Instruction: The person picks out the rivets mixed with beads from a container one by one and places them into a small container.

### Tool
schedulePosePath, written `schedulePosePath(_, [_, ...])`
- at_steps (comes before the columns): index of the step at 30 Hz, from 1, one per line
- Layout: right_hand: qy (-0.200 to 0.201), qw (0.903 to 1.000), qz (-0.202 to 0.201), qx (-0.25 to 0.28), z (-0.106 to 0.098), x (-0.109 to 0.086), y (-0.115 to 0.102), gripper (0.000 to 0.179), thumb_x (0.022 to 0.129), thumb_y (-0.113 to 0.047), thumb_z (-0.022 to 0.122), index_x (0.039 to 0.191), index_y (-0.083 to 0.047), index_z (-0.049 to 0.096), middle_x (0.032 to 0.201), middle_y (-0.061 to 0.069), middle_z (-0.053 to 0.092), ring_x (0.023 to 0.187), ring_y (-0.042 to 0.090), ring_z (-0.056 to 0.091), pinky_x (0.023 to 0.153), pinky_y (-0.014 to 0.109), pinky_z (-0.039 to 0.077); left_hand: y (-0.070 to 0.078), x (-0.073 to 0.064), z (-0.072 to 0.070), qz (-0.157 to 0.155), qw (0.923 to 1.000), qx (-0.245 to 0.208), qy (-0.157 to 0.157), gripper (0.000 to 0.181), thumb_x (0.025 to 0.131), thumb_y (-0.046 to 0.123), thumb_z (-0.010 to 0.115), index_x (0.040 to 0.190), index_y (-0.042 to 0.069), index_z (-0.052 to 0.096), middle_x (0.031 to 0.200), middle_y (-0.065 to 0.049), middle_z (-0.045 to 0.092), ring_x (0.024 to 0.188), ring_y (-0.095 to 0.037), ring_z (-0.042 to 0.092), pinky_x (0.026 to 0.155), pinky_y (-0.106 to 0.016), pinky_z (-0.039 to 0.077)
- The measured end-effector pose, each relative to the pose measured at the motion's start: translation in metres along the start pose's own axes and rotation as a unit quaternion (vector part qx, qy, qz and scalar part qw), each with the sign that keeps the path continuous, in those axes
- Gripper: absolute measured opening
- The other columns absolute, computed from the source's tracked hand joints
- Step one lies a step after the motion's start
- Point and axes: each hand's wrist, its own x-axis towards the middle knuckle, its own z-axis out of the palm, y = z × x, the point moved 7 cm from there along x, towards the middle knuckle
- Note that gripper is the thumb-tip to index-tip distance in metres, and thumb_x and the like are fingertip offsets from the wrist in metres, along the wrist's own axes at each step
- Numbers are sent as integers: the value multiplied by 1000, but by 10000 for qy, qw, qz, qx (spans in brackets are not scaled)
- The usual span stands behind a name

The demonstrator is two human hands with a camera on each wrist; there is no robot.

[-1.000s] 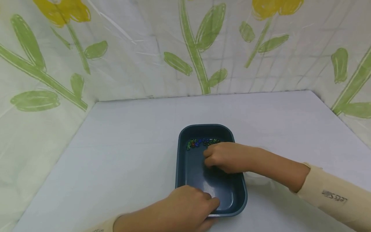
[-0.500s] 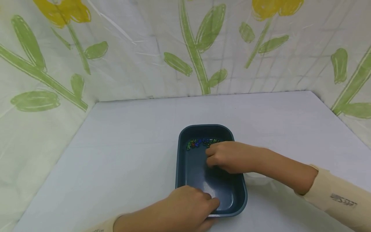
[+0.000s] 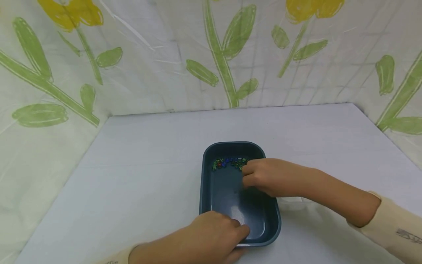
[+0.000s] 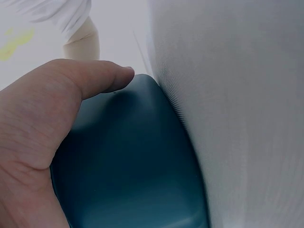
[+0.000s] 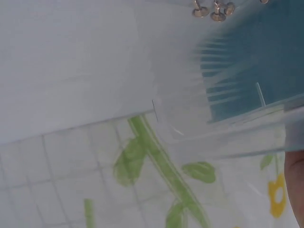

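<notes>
A dark blue-green rectangular plastic tray [image 3: 224, 198] stands on the white table. Small shiny green, blue and red pieces [image 3: 225, 162] lie in a row along its far end. My left hand [image 3: 214, 234] grips the near rim; in the left wrist view its thumb [image 4: 107, 76] lies along the tray's outside wall. My right hand [image 3: 270, 178] is over the tray's right side with curled fingers. Its fingertips are hidden, so I cannot tell what they hold. A tiny dark spot [image 3: 235, 191] shows on the tray floor left of it.
A clear plastic container [image 3: 293, 201] stands right of the tray, partly under my right forearm. Several small brass-coloured pieces with round heads [image 5: 209, 10] show in the right wrist view. Behind the table [image 3: 148, 154] hangs a white sheet with painted flowers [image 3: 217, 47].
My right hand has drawn a little to the right across the tray, uncovering more green pieces and the dark spot. My left hand and the tray have stayed still.
</notes>
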Motion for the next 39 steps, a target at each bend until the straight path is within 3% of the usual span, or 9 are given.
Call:
schedulePosePath(15, [334, 9994, 118, -36, -18, -23, -1, 33, 74, 14, 75, 91, -14, 72, 87, -8, 56, 78, 9, 50, 68, 20, 47, 2, 0, -2, 95, 9999, 62, 127, 20, 98, 42, 62, 102, 22, 66, 68, 15, 54, 54, 4, 41, 50, -14, 36])
schedulePosePath(21, [695, 9975, 94, 31, -27, -33, -1, 34, 72, 14, 78, 91, -14, 72, 88, -8, 56, 80, 9, 52, 68, 20, 48, 2, -1, -2, 104, 9998, 100, 159, 19, 98, 41, 63, 101, 22, 66, 68, 15, 54, 53, 4, 41, 50, -14, 36])
schedulePosePath(39, [1099, 9932, 317, 202, -27, -58, 4, 42, 65, 19, 76, 92, -13, 73, 92, -6, 61, 80, 9, 56, 66, 18, 48, 3, -1, -3, 187, 9994, 160, 240, 18, 98, 40, 63, 98, 22, 64, 66, 16, 52, 53, 4, 40, 49, -14, 35])
